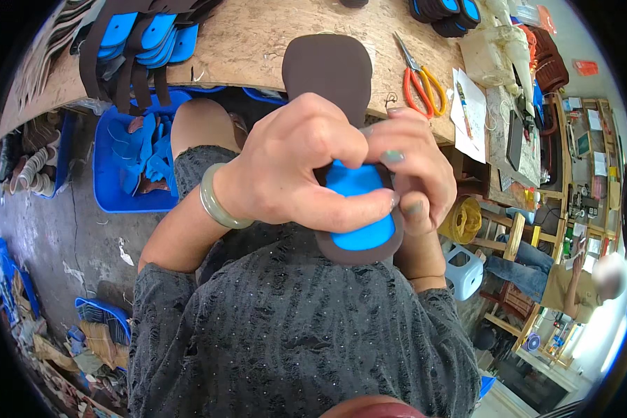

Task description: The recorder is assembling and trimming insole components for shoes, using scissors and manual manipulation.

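Both hands are closed on a dark brown insole-shaped piece (pixel 327 66) held in front of my chest, its broad far end reaching over the table edge. A bright blue pad (pixel 369 235) lies on its near end, with a brown border around it. My left hand (pixel 292 167), with a pale bangle at the wrist, has its fingers curled at the piece's middle and its thumb stretched across the blue pad. Opposite, my right hand (pixel 421 164) grips the right edge with bent fingers. The fingers hide the middle of the piece.
Orange-handled pliers (pixel 425 90) lie on the wooden table (pixel 244 52), beside a paper sheet with a pen (pixel 467 118). Brown strips with blue pads (pixel 150 38) are stacked at the far left. Below stands a blue bin (pixel 136 203) of blue pieces. Another person (pixel 564 285) is at the right.
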The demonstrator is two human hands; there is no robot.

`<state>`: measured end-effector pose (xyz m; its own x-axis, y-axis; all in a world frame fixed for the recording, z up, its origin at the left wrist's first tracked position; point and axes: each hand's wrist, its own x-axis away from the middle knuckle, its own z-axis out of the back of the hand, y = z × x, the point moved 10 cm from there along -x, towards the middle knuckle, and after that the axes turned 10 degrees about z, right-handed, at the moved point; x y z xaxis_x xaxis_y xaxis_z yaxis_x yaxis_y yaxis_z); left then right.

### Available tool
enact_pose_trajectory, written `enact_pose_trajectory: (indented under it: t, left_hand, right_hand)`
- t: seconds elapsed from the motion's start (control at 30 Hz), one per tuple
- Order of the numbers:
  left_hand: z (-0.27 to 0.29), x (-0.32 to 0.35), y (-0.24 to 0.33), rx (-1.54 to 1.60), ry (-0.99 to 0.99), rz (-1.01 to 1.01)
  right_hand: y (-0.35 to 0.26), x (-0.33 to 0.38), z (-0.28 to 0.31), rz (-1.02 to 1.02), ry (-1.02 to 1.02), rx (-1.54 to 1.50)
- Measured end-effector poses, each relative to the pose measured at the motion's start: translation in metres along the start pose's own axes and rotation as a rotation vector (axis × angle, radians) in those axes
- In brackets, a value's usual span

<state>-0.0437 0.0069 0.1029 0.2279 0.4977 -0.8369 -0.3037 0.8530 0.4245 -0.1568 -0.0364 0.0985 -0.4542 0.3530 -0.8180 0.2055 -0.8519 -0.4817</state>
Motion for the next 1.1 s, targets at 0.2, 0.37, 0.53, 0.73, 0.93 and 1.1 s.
enact_pose_trajectory:
  t: [0.2,0.37,0.53,0.73,0.93,1.1]
  left_hand:
    - [-0.001,0.002,0.010,-0.107,0.060,-0.121]
    - [0.001,-0.015,-0.011,0.206,-0.052,0.143]
    - [-0.006,-0.009,-0.010,0.091,-0.152,0.036]
    - [-0.012,0.006,-0.070,0.614,0.150,0.590]
    - [-0.027,0.021,-0.095,0.850,0.373,0.838]
    - [-0.032,0.027,-0.114,0.999,0.421,0.910]
  right_hand:
    - [-0.008,0.003,-0.004,0.014,-0.050,-0.115]
    - [0.013,0.017,0.047,-0.045,0.567,-0.361]
    - [0.023,0.029,0.039,-0.157,0.332,-0.156]
    - [0.047,0.040,0.027,-0.400,0.414,-0.174]
    - [0.052,0.030,0.014,-0.480,0.296,0.047]
    - [0.064,0.042,0.018,-0.600,0.404,-0.166]
